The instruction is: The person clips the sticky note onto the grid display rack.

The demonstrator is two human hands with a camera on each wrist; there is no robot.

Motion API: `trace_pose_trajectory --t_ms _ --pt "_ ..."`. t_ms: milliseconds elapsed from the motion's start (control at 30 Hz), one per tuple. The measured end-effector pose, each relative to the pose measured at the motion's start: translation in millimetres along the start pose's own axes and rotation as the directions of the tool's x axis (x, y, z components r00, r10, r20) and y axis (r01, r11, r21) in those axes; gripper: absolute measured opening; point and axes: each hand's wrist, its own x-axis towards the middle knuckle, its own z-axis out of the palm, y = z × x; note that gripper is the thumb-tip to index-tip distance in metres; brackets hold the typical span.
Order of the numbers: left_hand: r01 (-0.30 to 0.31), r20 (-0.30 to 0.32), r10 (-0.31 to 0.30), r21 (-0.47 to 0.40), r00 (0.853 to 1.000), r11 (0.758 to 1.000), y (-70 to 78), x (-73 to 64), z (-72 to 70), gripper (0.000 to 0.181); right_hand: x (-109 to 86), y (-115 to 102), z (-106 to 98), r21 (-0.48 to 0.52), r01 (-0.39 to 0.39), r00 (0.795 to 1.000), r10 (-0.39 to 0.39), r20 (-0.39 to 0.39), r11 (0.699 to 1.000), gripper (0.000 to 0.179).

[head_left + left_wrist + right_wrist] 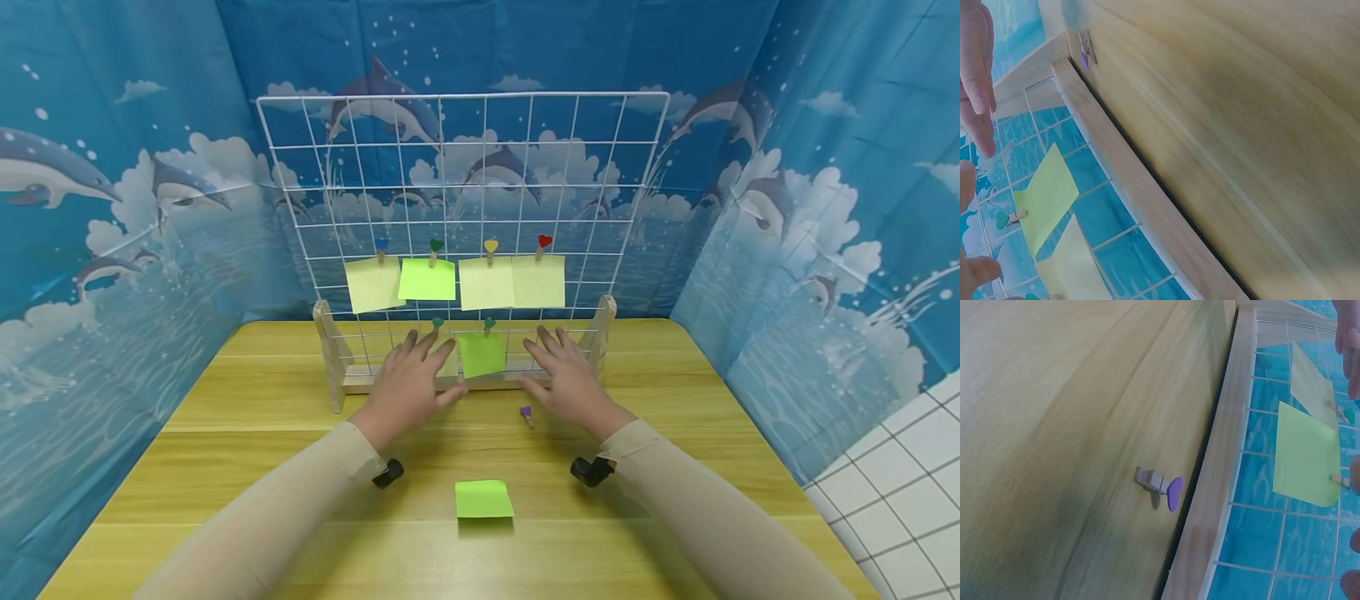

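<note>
My left hand (pixel 411 383), fingers spread and extended, is in front of the lower left of a white wire grid (pixel 483 190). It partly covers a pale yellow note (pixel 450 360) hung there by a green heart peg. To the right, a green note (pixel 482 355) hangs from a teal heart clothespin (pixel 489 325), between the two hands. My right hand (pixel 572 385) is likewise spread, holding nothing, before the grid's lower right. A small clothespin with a purple heart (pixel 1163 485) lies on the table just left of it. Nearer the front edge lies a green sticky note (pixel 483 500).
Above, a row of notes (pixel 487 283) hangs from blue, green, yellow and red heart clothespins. The grid stands in a wooden base (pixel 468 382) on the wooden table (pixel 247 467). A dolphin-print curtain (pixel 135 167) surrounds the back and sides.
</note>
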Motion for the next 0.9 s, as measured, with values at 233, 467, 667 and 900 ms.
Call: trace_pose_trajectory --t_ms 233,467,667,900 --pt "0.014 0.035 -0.014 0.005 0.999 1.000 1.6 -5.5 -0.4 0.085 -4.9 0 -2 -0.010 -0.008 1.000 0.009 0.021 1.000 0.076" --pt "0.017 0.052 -0.017 0.007 0.998 1.000 2.8 -10.1 -0.3 0.087 -8.3 0 -2 -0.024 -0.008 0.999 0.009 0.034 1.000 0.078" --pt "0.027 0.070 -0.027 0.000 0.997 1.000 2.9 -14.2 0.1 0.087 -9.7 0 -2 -0.020 -0.010 0.999 0.011 0.042 1.000 0.080" --pt "0.031 0.087 -0.031 -0.005 0.996 0.999 0.5 -18.8 2.1 0.088 -11.5 1 -2 -0.021 -0.015 0.998 0.016 0.063 1.000 0.080"
